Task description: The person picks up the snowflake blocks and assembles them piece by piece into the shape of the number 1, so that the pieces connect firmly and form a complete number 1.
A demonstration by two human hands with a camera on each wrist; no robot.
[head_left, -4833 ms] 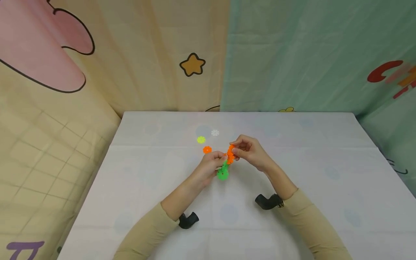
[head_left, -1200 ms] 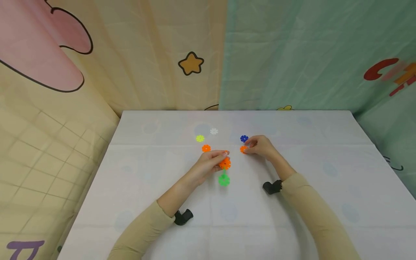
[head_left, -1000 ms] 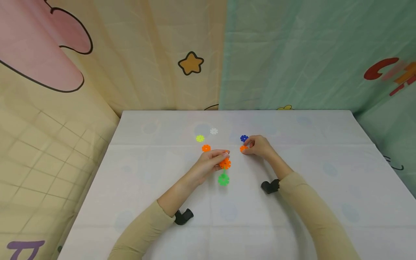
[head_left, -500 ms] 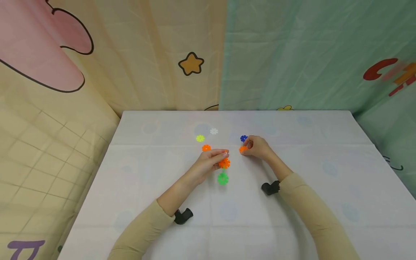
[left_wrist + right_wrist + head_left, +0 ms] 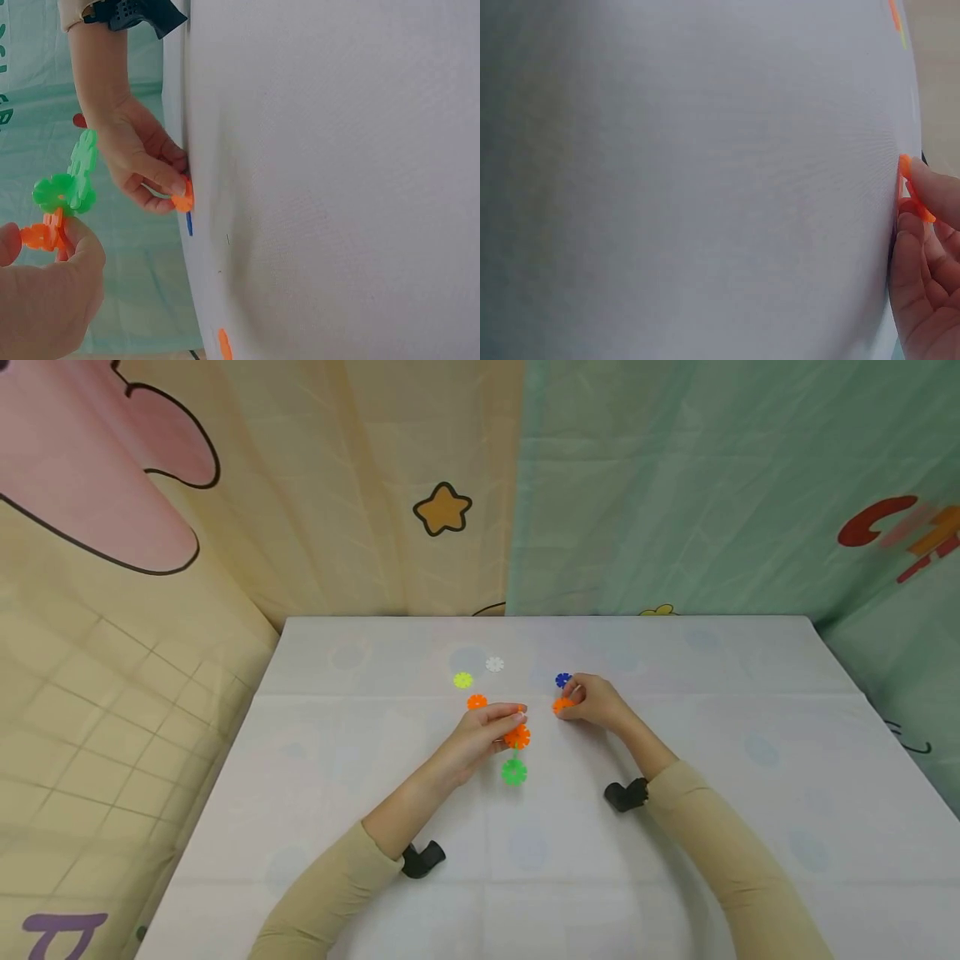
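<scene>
Pinch lightly, lift clear
Right hand pinches an orange disc, best raised without nudging the blue disc (just beside); left hand pinches linked discs.

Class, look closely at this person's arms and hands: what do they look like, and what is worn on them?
The left sleeve and right sleeve are plain beige, ending partway down the forearm. A bent black gadget sits at each cuff, left and right. The left hand and right hand wear no gloves.

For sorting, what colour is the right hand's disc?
An orange flower disc, clearest in the left wrist view.
</scene>
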